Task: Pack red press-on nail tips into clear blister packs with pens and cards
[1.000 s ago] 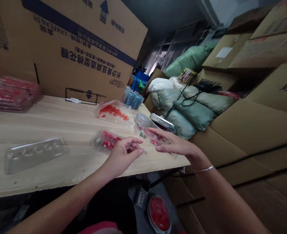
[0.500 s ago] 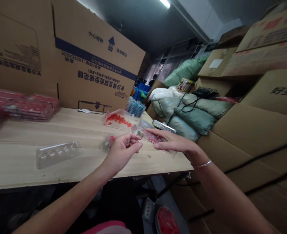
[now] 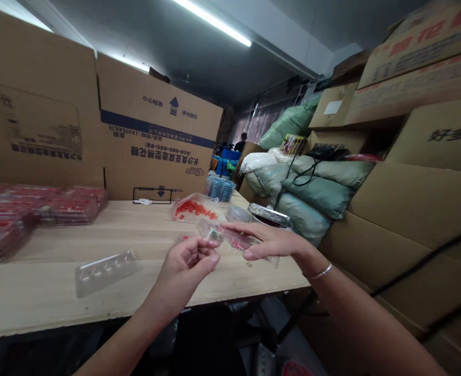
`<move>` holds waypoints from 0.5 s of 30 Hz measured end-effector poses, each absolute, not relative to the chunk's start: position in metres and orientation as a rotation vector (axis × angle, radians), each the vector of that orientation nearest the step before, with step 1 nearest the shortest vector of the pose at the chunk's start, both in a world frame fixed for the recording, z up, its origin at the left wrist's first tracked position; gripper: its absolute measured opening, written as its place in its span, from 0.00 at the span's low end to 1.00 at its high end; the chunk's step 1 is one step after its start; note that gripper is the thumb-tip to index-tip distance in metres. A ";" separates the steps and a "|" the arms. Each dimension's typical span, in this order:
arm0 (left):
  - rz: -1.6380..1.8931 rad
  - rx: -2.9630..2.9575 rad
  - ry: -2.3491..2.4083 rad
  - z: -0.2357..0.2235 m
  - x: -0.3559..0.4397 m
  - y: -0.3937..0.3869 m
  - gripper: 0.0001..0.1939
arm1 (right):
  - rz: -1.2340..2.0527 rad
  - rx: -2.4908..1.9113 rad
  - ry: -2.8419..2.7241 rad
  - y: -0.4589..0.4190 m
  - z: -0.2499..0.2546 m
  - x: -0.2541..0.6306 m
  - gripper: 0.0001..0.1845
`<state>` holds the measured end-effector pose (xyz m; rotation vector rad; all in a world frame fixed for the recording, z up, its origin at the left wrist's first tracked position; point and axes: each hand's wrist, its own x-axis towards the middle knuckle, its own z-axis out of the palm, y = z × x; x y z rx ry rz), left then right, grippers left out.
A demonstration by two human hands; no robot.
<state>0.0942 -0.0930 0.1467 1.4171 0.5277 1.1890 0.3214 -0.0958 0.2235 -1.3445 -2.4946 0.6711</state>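
A narrow clear plastic tray [image 3: 216,235] with small red and green pieces inside is tilted between my hands over the table. My right hand [image 3: 269,241] spans it from above, fingers along the far side and thumb along the near side. At its left end, my left hand [image 3: 187,261] is closed with curled fingers, its fingertips against or just beside the tray; what they pinch is hidden. Partly behind the left hand lies something reddish, mostly covered. An unfilled clear tray [image 3: 107,271] with a row of moulded hollows rests on the table at left.
Stacked red-filled clear packs [image 3: 71,206] stand at left before a large cardboard box [image 3: 156,141]. Beyond my hands lie a clear bag of red pieces [image 3: 197,208], stacked blue packs [image 3: 219,188] and a round clear container [image 3: 238,214]. Sacks [image 3: 319,188] and cartons [image 3: 411,209] crowd the right.
The view has tilted up and shifted slightly, so the table sits lower in it. Both hands stay around the tray, with my left hand a little more to the left.
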 end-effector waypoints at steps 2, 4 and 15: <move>1.218 1.466 0.552 0.149 0.085 -0.100 0.11 | 0.663 -1.262 -2.520 -0.098 0.225 0.314 0.43; 1.251 1.525 0.558 0.151 0.077 -0.108 0.10 | 0.652 -1.173 -2.543 -0.101 0.228 0.304 0.42; 1.455 1.551 0.635 0.164 0.053 -0.126 0.09 | 0.602 -0.868 -2.569 -0.093 0.242 0.277 0.38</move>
